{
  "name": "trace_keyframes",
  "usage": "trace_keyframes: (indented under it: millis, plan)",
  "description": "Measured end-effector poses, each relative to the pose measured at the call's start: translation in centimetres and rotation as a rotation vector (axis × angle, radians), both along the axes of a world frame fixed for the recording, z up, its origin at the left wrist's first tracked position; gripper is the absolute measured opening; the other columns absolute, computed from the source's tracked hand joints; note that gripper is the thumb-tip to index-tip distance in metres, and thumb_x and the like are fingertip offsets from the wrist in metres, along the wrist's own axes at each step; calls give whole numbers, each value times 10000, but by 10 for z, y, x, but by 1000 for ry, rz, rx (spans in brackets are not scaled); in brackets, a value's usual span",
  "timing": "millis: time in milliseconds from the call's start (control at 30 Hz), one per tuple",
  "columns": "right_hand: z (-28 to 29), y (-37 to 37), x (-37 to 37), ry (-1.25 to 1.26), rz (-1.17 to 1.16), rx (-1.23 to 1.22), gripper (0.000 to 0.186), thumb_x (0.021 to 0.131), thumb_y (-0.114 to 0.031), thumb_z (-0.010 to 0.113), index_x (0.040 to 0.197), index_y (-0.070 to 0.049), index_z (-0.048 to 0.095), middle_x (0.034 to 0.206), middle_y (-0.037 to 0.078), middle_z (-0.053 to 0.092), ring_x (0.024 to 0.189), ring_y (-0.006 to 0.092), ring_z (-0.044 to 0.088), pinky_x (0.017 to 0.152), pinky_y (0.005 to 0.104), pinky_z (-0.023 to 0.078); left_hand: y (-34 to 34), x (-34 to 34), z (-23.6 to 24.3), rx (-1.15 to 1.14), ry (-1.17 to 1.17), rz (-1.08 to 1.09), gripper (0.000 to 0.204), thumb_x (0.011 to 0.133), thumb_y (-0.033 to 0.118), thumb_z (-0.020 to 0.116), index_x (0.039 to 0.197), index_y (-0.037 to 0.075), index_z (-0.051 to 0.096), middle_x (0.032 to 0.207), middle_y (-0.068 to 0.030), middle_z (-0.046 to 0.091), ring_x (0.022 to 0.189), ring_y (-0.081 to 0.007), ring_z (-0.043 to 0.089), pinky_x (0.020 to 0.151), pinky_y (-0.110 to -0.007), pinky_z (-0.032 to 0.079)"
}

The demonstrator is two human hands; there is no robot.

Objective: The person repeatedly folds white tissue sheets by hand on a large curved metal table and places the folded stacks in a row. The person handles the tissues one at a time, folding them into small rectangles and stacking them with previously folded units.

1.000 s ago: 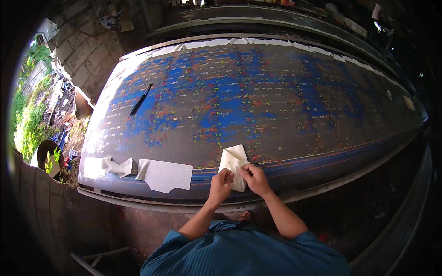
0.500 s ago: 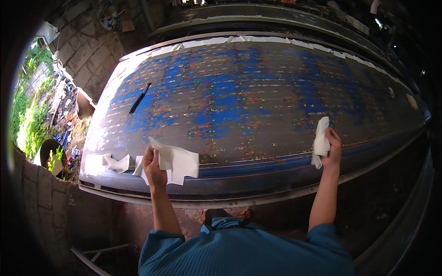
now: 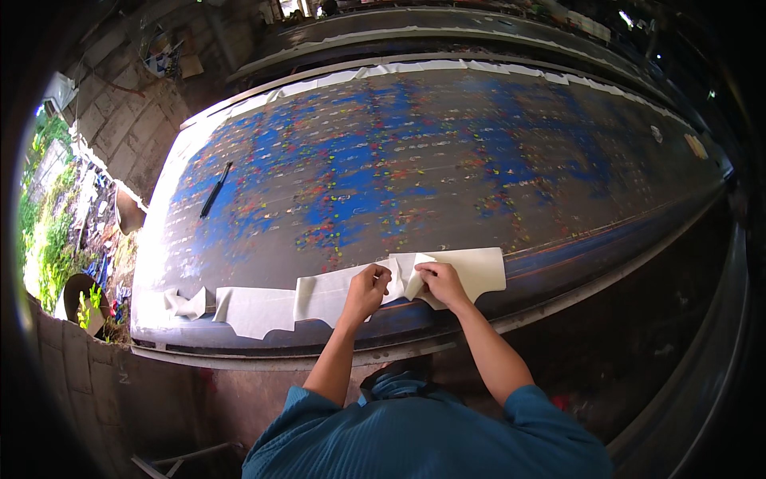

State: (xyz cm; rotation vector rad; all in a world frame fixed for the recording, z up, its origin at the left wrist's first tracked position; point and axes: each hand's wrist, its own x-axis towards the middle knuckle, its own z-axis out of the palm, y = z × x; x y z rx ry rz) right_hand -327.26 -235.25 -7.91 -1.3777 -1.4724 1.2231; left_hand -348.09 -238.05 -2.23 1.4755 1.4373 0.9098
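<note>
White cut fabric pieces with curved notches lie along the near edge of the long table. My left hand is closed over the right end of the middle fabric piece, its fingertips bent inward. Beside it, my right hand pinches the folded left corner of the right-hand fabric piece, which otherwise spreads flat. A narrow gap separates the two hands. Further left, another fabric piece rests flat, and a crumpled white piece sits near the left corner.
Blue paint patches and many small coloured specks cover the dark tabletop. A slim black tool lies on its left part. White strips line the far edge. Beyond stands another long table; at left are a block wall and plants.
My hands have come together from far apart. The fabric pieces they held up are now laid along the near table edge. The head view has shifted slightly to the right.
</note>
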Motion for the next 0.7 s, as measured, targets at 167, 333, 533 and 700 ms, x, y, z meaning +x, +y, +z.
trace_keyframes:
  millis: [167, 333, 533, 700]
  plan:
    - [13, -4, 61, 59, -128, -1, 127, 895, -103, 626, 960, -16, 692, 740, -2, 590, 632, 70, 520, 587, 229, 413, 3, 24, -7, -57, -96, -123, 188, 924, 136, 573, 971, -41, 619, 819, -75, 650, 691, -130, 599, 637, -280, 497]
    - [39, -19, 118, 142, -190, 21, 152, 898, -44, 592, 1017, -20, 683, 805, -21, 570, 736, 61, 499, 662, 229, 423, 9, 83, -10, -101, -243, -199, 194, 925, 152, 600, 966, -38, 614, 834, -71, 658, 718, -126, 605, 669, -279, 508]
    - [70, -31, 138, 47, -170, 209, 247, 888, -2, 564, 1105, -28, 679, 913, 96, 703, 820, 107, 613, 749, 267, 492, 12, 177, 25, 164, 10, -276, 260, 798, 193, 765, 829, -30, 636, 703, -113, 647, 637, -164, 609, 611, -308, 503]
    - [78, -29, 159, 58, -264, 345, 287, 902, -23, 585, 1186, -34, 627, 858, 71, 659, 780, 93, 572, 723, 258, 478, 23, 212, 35, 181, 84, -219, 256, 769, 194, 786, 799, -28, 662, 656, -129, 646, 591, -164, 599, 580, -312, 483]
